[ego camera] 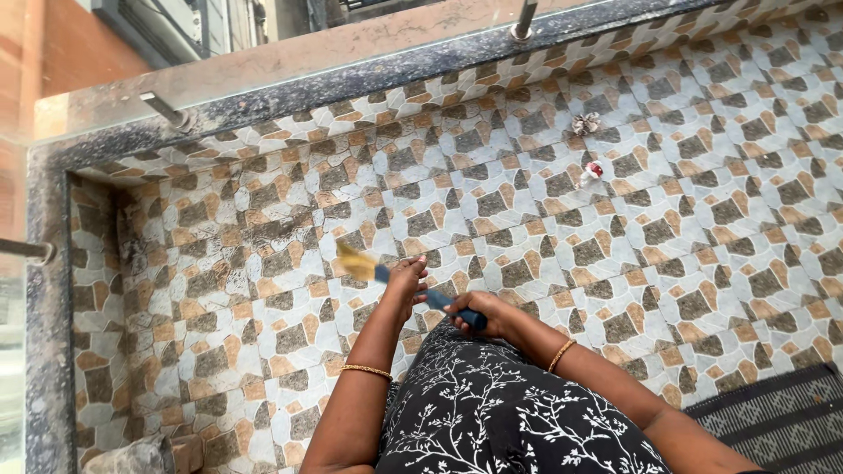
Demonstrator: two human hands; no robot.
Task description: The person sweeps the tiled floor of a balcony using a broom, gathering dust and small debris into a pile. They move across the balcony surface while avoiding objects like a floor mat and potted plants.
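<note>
Right hand [486, 318] is wrapped tight round the blue handle end of a small broom [413, 288]. Left hand [407, 279] is closed on it further up, yellow bristles blurred above the patterned floor tiles [263, 263]. Bits of litter [590, 171] lie well off.

Bright, even daylight fills the view from the head camera, and the patterned floor tiles [615, 219] read crisp and sharp across most of the picture, with no hard shadows on them. The yellow head of the brush [356, 261] is smeared by motion blur, and its blue handle is slightly soft too, while the left hand [407, 279] and right hand [488, 314] stay fairly clear. The left edge is washed out with a pale glare. The dark stone ledge [351, 83] bows into a curve, showing wide-angle distortion toward the edges.
</note>
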